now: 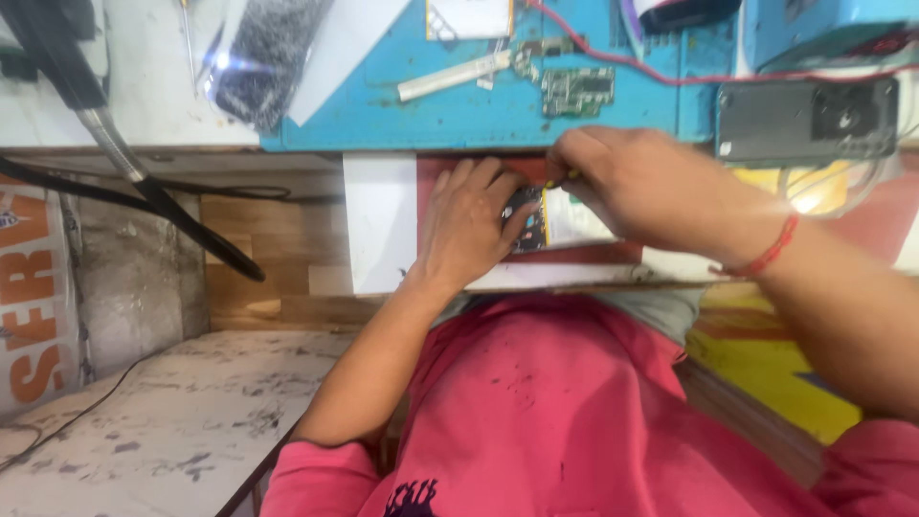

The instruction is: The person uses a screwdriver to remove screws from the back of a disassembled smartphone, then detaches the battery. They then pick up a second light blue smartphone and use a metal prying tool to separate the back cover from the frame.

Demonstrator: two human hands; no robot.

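Opened phone [550, 218], dark board, apparently pale battery

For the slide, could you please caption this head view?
Left hand steadies an opened phone while the right hand works on it beside a blue mat.

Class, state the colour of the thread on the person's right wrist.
Red; the wrist thread shows best in the head view.

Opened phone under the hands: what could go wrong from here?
1. The left hand only presses flat on the opened phone, which lies near the bench edge; a slip could push it off.
2. The right hand pinches a small yellow-tipped tool right over the internals; a jab might scratch parts.
3. The loose circuit board and red wire lie close behind and could be snagged.
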